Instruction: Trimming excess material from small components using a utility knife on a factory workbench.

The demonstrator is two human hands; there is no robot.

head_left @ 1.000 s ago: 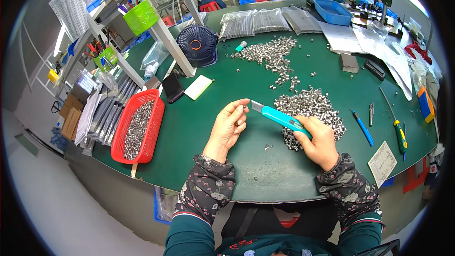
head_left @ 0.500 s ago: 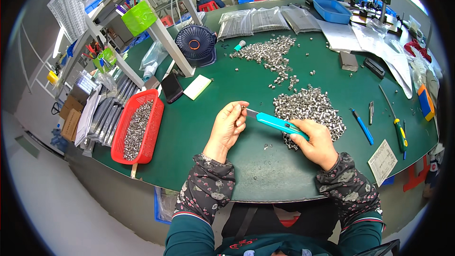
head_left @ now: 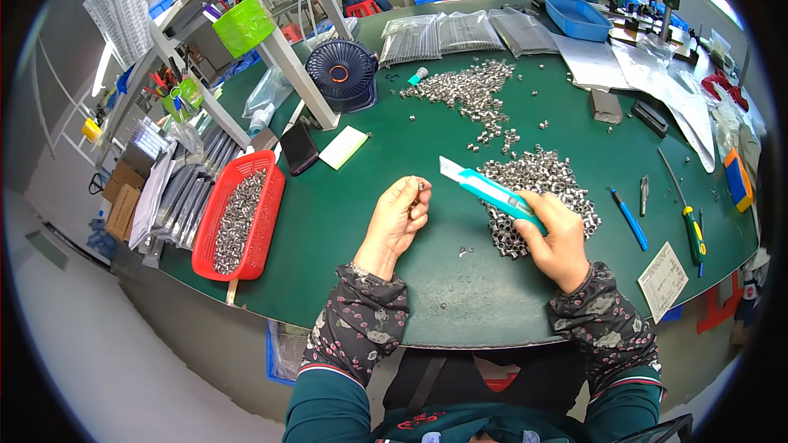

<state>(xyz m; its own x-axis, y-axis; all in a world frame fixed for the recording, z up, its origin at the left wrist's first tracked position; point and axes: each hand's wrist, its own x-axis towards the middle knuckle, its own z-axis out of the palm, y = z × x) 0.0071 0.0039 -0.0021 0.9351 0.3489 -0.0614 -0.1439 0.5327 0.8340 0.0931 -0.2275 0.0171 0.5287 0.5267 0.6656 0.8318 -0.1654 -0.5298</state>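
Observation:
My left hand pinches a small metal ring between thumb and fingertips, above the green table. In my right hand is a turquoise utility knife, its blade extended and pointing up and left. A gap separates the blade from the ring. Under and behind the right hand lies a heap of short metal rings. Farther back a second, looser spread of rings covers the table. Tiny scraps lie between my hands.
A red basket holding more rings stands at the left, near a phone, a notepad and a black fan. At right are a blue pen-like tool, a screwdriver and a card. A shelf post rises at left.
The knife blade has come away from the ring, swinging up and to the right as my right hand tilted. My left hand stays nearly in place with the ring.

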